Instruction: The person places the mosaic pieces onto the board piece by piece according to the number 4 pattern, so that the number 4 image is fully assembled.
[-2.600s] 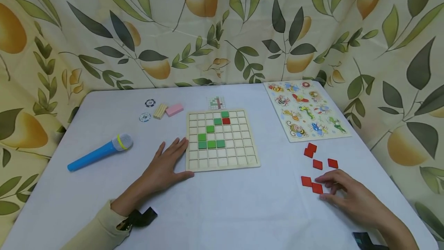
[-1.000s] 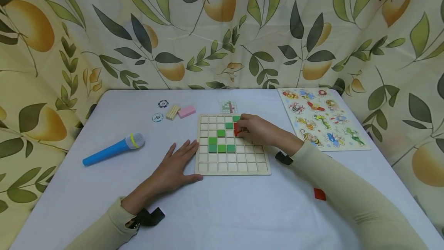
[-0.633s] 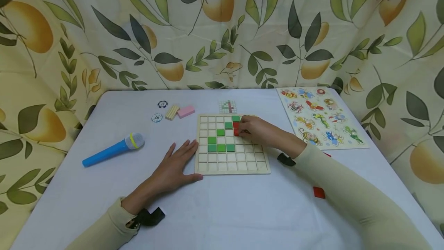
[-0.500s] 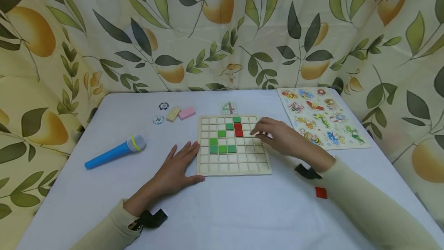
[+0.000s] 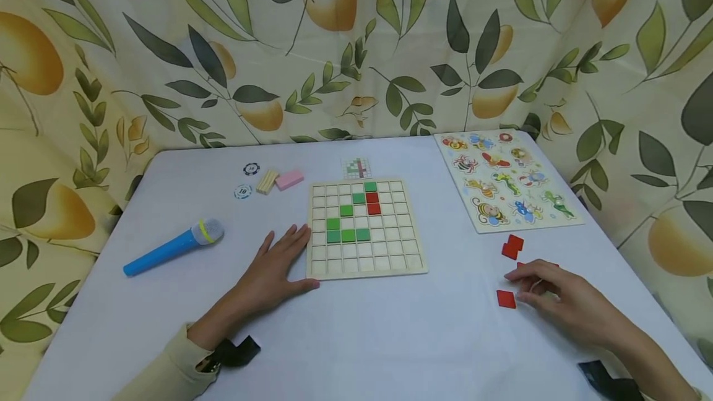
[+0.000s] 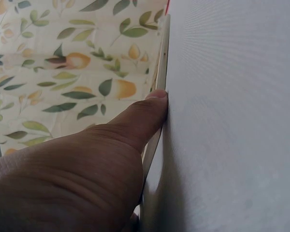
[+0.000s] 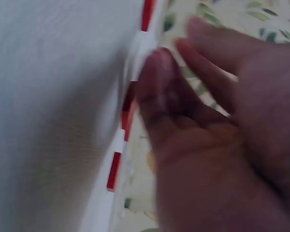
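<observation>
Your right hand (image 5: 562,302) is back at the loose red tiles (image 5: 511,247) on the near right of the table (image 5: 390,339); 1.0 s ago it was over the wooden grid board (image 5: 364,229), setting a tile. Now its fingers are loosely curled over the tiles, fingertips down among them, and you cannot tell from the blurred wrist view whether they already pinch 1. A single red tile (image 5: 505,299) lies just left of the fingertips.

Your left hand (image 5: 273,268) has not moved: it lies flat and spread on the table, thumb pressed against the board's near left edge.

On the board, 2 red tiles (image 5: 373,202) now sit stacked under the top green tile, where 2.6 s ago there was 1. The green tiles (image 5: 348,235) are unchanged.

Further off lie the blue toy microphone (image 5: 171,246) and the insect puzzle (image 5: 504,178).
</observation>
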Demonstrator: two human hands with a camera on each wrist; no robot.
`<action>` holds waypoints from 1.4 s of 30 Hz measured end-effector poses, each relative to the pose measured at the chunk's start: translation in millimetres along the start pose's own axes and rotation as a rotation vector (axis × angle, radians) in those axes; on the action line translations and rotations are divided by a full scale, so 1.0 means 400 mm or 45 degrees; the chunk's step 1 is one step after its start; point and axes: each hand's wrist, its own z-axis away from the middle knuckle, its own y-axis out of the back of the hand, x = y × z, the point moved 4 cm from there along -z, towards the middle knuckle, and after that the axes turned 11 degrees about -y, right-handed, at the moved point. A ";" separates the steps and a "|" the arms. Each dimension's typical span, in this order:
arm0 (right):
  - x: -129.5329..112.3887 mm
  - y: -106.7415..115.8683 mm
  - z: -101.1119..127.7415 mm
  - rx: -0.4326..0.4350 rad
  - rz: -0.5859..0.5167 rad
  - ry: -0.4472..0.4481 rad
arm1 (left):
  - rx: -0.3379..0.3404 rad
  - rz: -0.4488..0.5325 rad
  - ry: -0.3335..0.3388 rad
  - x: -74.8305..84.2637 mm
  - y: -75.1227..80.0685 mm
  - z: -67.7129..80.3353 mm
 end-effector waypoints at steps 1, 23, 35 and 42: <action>0.001 -0.007 -0.004 -0.027 0.001 -0.010 | 0.003 0.000 0.006 -0.004 0.002 0.002; -0.135 -0.011 -0.072 0.140 0.144 0.237 | -0.026 -0.006 0.020 -0.006 0.003 -0.001; -0.433 -0.076 -0.328 -0.042 0.172 0.644 | -0.016 -0.028 0.002 -0.012 0.018 -0.011; -0.491 -0.168 -0.430 -0.199 0.239 0.699 | -0.018 -0.023 -0.009 -0.017 0.008 -0.004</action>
